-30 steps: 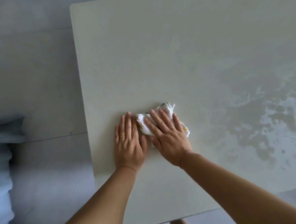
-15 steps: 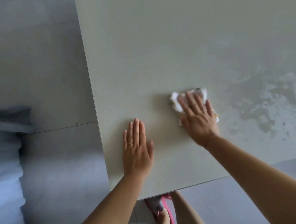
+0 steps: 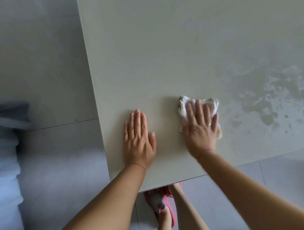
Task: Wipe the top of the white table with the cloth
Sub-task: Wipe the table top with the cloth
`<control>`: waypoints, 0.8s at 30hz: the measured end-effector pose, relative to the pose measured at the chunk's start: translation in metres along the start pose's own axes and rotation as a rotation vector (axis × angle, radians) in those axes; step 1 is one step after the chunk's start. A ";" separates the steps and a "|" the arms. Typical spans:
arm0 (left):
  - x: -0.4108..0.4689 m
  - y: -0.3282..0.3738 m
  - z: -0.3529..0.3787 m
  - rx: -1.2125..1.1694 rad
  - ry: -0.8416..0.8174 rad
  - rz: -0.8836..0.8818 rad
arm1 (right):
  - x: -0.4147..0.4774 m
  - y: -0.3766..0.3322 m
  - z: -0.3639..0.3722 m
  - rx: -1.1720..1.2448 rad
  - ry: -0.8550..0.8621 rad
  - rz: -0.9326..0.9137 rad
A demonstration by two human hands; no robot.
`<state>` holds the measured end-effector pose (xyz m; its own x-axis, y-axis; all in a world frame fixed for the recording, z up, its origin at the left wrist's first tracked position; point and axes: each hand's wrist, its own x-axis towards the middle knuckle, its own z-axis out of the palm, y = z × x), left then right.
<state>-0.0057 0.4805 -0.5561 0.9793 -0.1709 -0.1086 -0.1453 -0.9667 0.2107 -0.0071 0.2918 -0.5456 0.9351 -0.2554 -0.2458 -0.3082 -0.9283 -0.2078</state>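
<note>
Head view: I note my right hand (image 3: 200, 128) lying flat, fingers spread, pressing the white cloth (image 3: 198, 110) onto the desk (image 3: 162, 52) right of frame centre. My left hand (image 3: 138, 142) rests flat and empty at lower centre. Wet patches (image 3: 270, 98) mark the right side. I see no containers.

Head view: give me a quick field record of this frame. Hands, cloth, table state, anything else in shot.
left hand: flat, palm down on the table, fingers together, no cloth under it
right hand: flat, pressing the cloth onto the table
cloth: white, crumpled, small yellowish print, mostly under the right hand
white table: bare to the left, wet blotchy patch to the right of the cloth
rings: one on each hand
floor: grey tiles; pink slipper below the table edge
</note>
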 end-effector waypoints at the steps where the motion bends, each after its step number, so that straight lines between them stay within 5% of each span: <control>1: 0.001 0.001 0.000 -0.002 -0.003 0.000 | -0.016 -0.018 0.007 0.003 -0.012 -0.006; 5: 0.001 0.001 -0.001 -0.015 -0.018 -0.001 | -0.065 -0.035 0.017 -0.033 -0.078 -0.419; 7: 0.001 0.000 -0.001 -0.007 -0.016 0.003 | -0.052 -0.003 0.009 -0.098 -0.061 -0.479; 13: 0.000 0.001 0.001 0.009 -0.009 -0.003 | -0.065 -0.019 0.018 0.028 -0.005 -0.013; 19: -0.001 -0.005 -0.003 -0.071 -0.002 0.015 | -0.081 0.015 0.017 -0.148 -0.073 -0.590; 24: -0.035 0.012 -0.003 -0.115 0.091 -0.124 | -0.091 0.022 0.015 0.010 0.001 -0.067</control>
<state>-0.0410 0.4752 -0.5464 0.9982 -0.0284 -0.0537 -0.0103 -0.9504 0.3109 -0.1017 0.2990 -0.5416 0.9538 -0.1930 -0.2303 -0.2467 -0.9407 -0.2330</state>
